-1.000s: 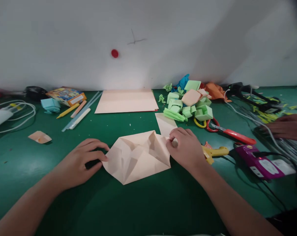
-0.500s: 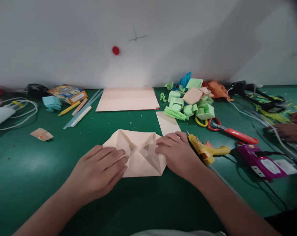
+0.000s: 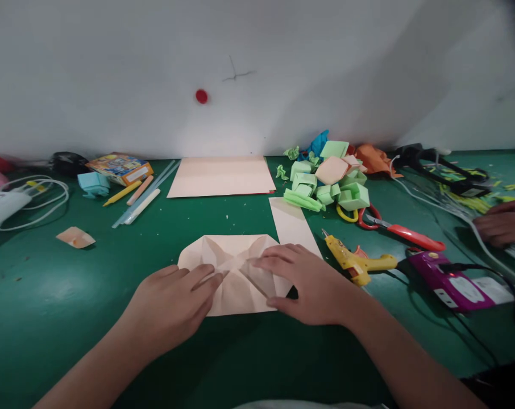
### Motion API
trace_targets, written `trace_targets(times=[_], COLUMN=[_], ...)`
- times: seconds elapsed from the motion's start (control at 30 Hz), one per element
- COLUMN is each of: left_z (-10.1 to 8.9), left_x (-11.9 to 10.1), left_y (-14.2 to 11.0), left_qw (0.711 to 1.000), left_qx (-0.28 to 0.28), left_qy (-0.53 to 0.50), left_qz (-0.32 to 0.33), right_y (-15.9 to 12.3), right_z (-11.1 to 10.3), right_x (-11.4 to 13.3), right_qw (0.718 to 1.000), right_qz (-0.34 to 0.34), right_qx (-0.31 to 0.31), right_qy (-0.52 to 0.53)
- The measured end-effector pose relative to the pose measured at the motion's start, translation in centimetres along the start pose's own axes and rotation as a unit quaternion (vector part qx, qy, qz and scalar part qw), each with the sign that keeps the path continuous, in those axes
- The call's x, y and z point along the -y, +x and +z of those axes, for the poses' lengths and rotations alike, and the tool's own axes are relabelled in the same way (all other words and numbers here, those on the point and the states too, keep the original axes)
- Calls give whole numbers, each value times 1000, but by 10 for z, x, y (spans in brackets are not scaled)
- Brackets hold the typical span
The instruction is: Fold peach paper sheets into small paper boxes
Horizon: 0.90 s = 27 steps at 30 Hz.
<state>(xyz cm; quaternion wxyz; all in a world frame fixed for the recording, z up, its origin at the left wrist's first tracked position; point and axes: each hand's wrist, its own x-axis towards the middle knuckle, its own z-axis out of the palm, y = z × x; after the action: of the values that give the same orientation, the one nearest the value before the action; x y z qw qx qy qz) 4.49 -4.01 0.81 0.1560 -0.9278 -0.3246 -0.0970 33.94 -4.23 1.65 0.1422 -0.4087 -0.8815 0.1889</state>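
A peach sheet of paper (image 3: 236, 295) lies before me on the table, creased and folded with flaps that meet near its middle. My left hand (image 3: 172, 301) grips its left side, fingers curled over a flap. On the right side, my right hand (image 3: 312, 278) holds another flap, fingers on top and thumb at the lower edge. The paper's outer left and right parts are partly hidden under the hands. A plain peach strip (image 3: 294, 224) lies just beyond my right hand.
Peach sheets (image 3: 221, 176) lie by the wall. Right stand folded green papers (image 3: 304, 184), scissors (image 3: 415, 236), a yellow glue gun (image 3: 357, 261) and a purple power socket box (image 3: 457, 284). Left are glue sticks (image 3: 142, 205) and a small box (image 3: 123, 167). Another person's hand (image 3: 505, 221) shows far right.
My right hand has shifted inward over the right flap, its thumb now at the lower edge. The paper's middle lies flatter. My left hand stays on the left side, fingers more curled.
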Motion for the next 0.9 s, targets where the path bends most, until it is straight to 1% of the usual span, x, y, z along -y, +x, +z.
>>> trace_targets(times=[0.13, 0.2, 0.3, 0.4, 0.53, 0.6, 0.77, 0.83, 0.9], left_z=[1, 2, 4, 5, 2, 0, -4, -4, -3], left_x=[-3, -5, -6, -6, -2, 1, 8, 8, 6], left_y=[1, 1, 2, 2, -1, -5, -11, -11, -10], left_qw=[1000, 999, 999, 998, 997, 995, 985, 985, 987], left_qx=[6, 7, -1, -2, 19, 35, 104, 101, 87], left_qy=[-25, -31, -37, -44, -68, -90, -129, -133, -134], left_qz=[6, 17, 32, 40, 11, -7, -48, -42, -22], right_y=[1, 2, 4, 4, 3, 2, 4, 5, 5], right_z=[6, 9, 12, 14, 14, 14, 16, 19, 22], right_x=[8, 10, 10, 8, 6, 5, 1, 0, -1], right_qw=[998, 996, 996, 997, 997, 997, 994, 992, 991], right_qz=[-69, -89, -81, -65, -65, -73, -104, -119, -125], right_qx=[-3, 11, 36, 35, 26, 27, 14, 0, -11], right_qy=[-4, -12, -17, -15, -15, -15, -20, -34, -52])
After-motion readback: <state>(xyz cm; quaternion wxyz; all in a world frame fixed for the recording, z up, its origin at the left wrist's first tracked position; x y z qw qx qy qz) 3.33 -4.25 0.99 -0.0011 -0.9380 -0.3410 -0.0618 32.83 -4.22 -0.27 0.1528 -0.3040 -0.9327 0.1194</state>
